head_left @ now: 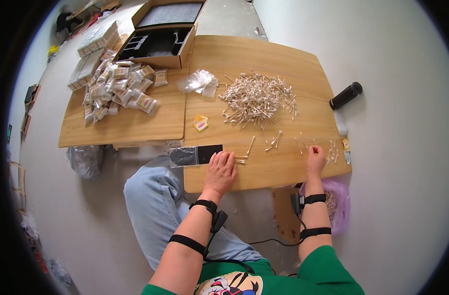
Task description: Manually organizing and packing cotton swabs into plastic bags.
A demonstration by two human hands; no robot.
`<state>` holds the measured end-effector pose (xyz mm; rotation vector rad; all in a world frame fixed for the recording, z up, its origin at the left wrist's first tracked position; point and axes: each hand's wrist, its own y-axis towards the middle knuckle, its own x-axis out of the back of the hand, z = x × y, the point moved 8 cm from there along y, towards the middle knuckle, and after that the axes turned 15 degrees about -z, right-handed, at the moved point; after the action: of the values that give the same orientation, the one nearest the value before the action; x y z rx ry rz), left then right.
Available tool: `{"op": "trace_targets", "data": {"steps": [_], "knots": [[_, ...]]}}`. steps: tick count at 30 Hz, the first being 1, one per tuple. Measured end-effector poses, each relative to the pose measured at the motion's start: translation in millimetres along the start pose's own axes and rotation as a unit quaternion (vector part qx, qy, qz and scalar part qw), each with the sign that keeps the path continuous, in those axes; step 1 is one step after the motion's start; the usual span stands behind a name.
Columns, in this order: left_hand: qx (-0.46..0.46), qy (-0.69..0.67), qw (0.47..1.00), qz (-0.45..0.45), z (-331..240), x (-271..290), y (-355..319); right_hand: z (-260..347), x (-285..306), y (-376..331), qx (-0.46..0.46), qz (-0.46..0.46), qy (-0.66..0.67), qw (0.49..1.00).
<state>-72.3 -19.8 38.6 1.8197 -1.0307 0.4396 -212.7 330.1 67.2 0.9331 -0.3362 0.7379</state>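
My left hand (220,169) lies flat on the near edge of the wooden table (263,54), fingers together over a few cotton swabs (240,159) next to a small clear bag with a black card (195,156). My right hand (315,160) rests further right, fingertips down on scattered swabs (303,143); whether it pinches one cannot be seen. A big heap of cotton swabs (256,98) lies at the table's middle.
A second table (131,125) at left carries a pile of filled packets (118,86) and an open cardboard box (158,46). Clear bags (200,82), a small yellow packet (200,123), a black cylinder (346,95) and a pink bag (338,204) below the edge.
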Motion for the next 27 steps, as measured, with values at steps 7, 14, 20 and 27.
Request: {"op": "trace_targets", "data": {"steps": [7,14,20,27], "knots": [[0.012,-0.005,0.999,0.05,3.5,2.1,-1.1,119.7,-26.9,-78.9,0.058,0.191,0.179,0.964],[0.033,-0.028,0.998,-0.037,6.0,3.1,0.8,186.2,-56.1,-133.4,0.143,0.258,0.173,0.94],[0.019,0.021,1.0,0.002,5.6,-4.9,-1.0,171.5,-70.8,-115.8,0.137,0.194,0.005,0.971],[0.061,-0.07,0.995,-0.039,14.6,1.8,-3.8,180.0,-84.9,-144.8,0.145,0.37,0.091,0.913]]}}
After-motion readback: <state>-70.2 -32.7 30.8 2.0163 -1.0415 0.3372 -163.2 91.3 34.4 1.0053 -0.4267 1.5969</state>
